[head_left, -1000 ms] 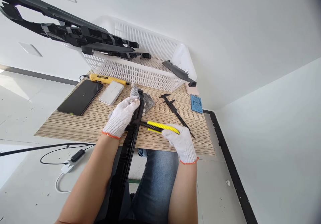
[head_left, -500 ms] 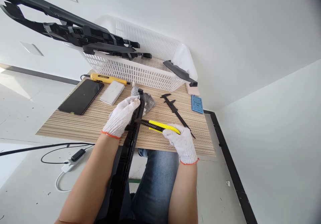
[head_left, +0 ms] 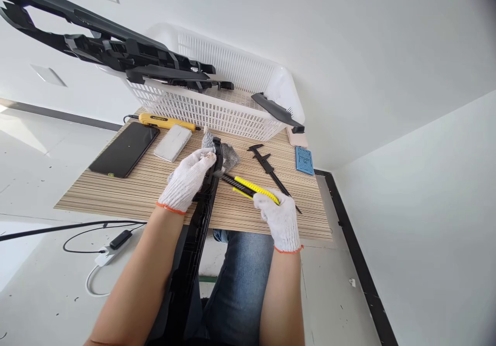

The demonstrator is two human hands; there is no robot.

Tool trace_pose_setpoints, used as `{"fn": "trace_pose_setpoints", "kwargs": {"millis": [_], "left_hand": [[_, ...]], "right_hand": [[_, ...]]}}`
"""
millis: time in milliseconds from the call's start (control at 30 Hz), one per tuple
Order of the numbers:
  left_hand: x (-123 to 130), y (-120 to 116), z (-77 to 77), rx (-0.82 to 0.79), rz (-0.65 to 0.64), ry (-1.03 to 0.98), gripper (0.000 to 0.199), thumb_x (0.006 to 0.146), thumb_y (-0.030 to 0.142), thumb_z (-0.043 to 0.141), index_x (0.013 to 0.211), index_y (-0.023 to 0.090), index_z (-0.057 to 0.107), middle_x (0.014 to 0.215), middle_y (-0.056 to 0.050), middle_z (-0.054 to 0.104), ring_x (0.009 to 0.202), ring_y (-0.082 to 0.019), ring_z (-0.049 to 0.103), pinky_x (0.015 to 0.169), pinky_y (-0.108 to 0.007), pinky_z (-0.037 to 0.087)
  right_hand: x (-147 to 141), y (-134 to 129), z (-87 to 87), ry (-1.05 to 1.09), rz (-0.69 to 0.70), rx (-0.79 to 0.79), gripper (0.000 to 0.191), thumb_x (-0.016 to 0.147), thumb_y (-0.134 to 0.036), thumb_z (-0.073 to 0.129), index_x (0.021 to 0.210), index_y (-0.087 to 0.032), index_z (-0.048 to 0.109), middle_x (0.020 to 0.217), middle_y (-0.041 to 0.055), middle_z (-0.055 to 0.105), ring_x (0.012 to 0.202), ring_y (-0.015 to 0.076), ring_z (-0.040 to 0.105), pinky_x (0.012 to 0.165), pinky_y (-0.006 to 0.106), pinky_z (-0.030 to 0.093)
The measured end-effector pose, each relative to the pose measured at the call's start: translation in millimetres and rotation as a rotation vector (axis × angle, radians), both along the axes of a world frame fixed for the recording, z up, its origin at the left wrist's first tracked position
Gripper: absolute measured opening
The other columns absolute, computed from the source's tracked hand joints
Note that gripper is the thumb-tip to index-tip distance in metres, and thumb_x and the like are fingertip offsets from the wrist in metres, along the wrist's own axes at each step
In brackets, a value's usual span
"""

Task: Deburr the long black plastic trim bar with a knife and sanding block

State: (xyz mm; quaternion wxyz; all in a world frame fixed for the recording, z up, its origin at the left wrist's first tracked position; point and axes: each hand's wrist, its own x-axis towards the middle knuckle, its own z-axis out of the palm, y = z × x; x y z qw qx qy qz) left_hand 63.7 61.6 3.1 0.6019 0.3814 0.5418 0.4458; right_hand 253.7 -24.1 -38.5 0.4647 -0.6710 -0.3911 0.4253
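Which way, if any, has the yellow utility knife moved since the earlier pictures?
Yes: the yellow utility knife has swung, its front end now nearer the unmoved gray cloth.

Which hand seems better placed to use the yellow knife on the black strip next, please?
Probably the right hand: it holds the yellow knife, tip close to the black strip, while the left hand grips that strip near its far end.

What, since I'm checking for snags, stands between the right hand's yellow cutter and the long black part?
Nothing visible: the yellow cutter in the right hand overlaps the long black part in this view, though contact can't be confirmed. The left hand grips it nearby, and the grey cloth lies behind its upper end.
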Motion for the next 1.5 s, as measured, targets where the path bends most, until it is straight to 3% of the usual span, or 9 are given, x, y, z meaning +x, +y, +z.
{"fn": "trace_pose_setpoints", "kwargs": {"millis": [300, 400, 533, 667, 800, 933, 1033, 1200, 1500], "left_hand": [[-3.3, -0.1, -2.3, -0.016, -0.011, 0.053, 0.021, 0.089, 0.027, 0.063, 0.106, 0.017, 0.071, 0.071, -0.001, 0.073, 0.065, -0.017, 0.071, 0.067, -0.025, 0.060], [-4.4, 0.2, -4.9, 0.011, -0.024, 0.048, 0.022, 0.086, 0.031, 0.068, 0.102, 0.017, 0.072, 0.071, -0.002, 0.073, 0.066, -0.018, 0.071, 0.068, -0.026, 0.060], [-4.2, 0.8, -6.5, 0.037, -0.024, 0.012, 0.027, 0.082, 0.034, 0.072, 0.102, 0.016, 0.071, 0.066, -0.001, 0.070, 0.066, -0.018, 0.071, 0.067, -0.027, 0.060], [-3.7, 1.0, -5.8, 0.050, -0.014, 0.009, 0.023, 0.080, 0.033, 0.073, 0.096, 0.017, 0.071, 0.066, 0.000, 0.069, 0.065, -0.018, 0.070, 0.064, -0.026, 0.059], [-3.1, 0.2, -2.5, -0.001, -0.007, 0.009, 0.021, 0.084, 0.030, 0.069, 0.100, 0.017, 0.070, 0.069, -0.002, 0.072, 0.062, -0.017, 0.069, 0.063, -0.026, 0.060], [-3.1, -0.4, -1.2, 0.036, -0.007, 0.037, 0.019, 0.082, 0.029, 0.069, 0.097, 0.017, 0.071, 0.068, -0.001, 0.071, 0.062, -0.016, 0.069, 0.064, -0.026, 0.059], [-3.4, 0.2, -3.7, 0.029, -0.012, 0.014, 0.026, 0.081, 0.033, 0.072, 0.101, 0.017, 0.071, 0.070, -0.001, 0.072, 0.063, -0.017, 0.070, 0.063, -0.027, 0.060], [-4.5, 1.1, -6.9, 0.016, -0.006, 0.012, 0.029, 0.080, 0.036, 0.074, 0.102, 0.017, 0.071, 0.066, -0.002, 0.070, 0.061, -0.018, 0.069, 0.062, -0.027, 0.059], [-6.2, 0.0, -4.8, 0.000, 0.011, 0.058, 0.030, 0.080, 0.036, 0.075, 0.103, 0.018, 0.070, 0.073, -0.002, 0.072, 0.066, -0.019, 0.072, 0.065, -0.028, 0.060]], "right_hand": [[-2.0, 0.1, 0.4, 0.009, 0.028, -0.014, 0.041, 0.066, -0.052, 0.083, 0.081, -0.014, 0.077, 0.055, -0.0023, 0.056, 0.047, 0.0097, 0.042, 0.042, 0.024, 0.034], [-2.4, -0.3, 0.6, 0.028, -0.076, 0.015, 0.043, 0.070, -0.055, 0.080, 0.085, -0.014, 0.078, 0.056, -0.0023, 0.056, 0.046, 0.0093, 0.040, 0.041, 0.024, 0.032], [-2.8, -0.6, 0.8, 0.018, 0.035, -0.008, 0.040, 0.065, -0.050, 0.084, 0.083, -0.014, 0.077, 0.054, -0.0028, 0.055, 0.047, 0.0098, 0.041, 0.042, 0.024, 0.034], [-1.7, -0.5, 1.7, 0.029, -0.042, 0.013, 0.038, 0.070, -0.052, 0.080, 0.078, -0.015, 0.075, 0.052, -0.0033, 0.053, 0.045, 0.0092, 0.038, 0.040, 0.024, 0.031], [1.2, -0.9, 1.8, 0.064, 0.114, -0.048, 0.039, 0.063, -0.047, 0.086, 0.083, -0.015, 0.078, 0.055, -0.0034, 0.055, 0.046, 0.0088, 0.039, 0.042, 0.023, 0.032], [2.1, -0.9, 1.2, 0.026, -0.020, 0.000, 0.041, 0.069, -0.052, 0.081, 0.085, -0.014, 0.078, 0.055, -0.0029, 0.055, 0.046, 0.0093, 0.040, 0.042, 0.023, 0.033], [-0.2, 0.1, 0.8, 0.012, 0.105, -0.025, 0.040, 0.067, -0.051, 0.084, 0.083, -0.015, 0.078, 0.056, -0.0024, 0.057, 0.046, 0.0096, 0.041, 0.042, 0.024, 0.034], [-3.1, 1.8, -1.7, 0.032, -0.107, 0.030, 0.043, 0.074, -0.057, 0.077, 0.083, -0.015, 0.076, 0.058, -0.0021, 0.056, 0.047, 0.0095, 0.041, 0.041, 0.023, 0.033], [5.9, 0.6, -1.7, 0.049, 0.131, -0.035, 0.039, 0.066, -0.048, 0.085, 0.083, -0.014, 0.078, 0.056, -0.0033, 0.055, 0.047, 0.0093, 0.041, 0.042, 0.023, 0.033]]}}
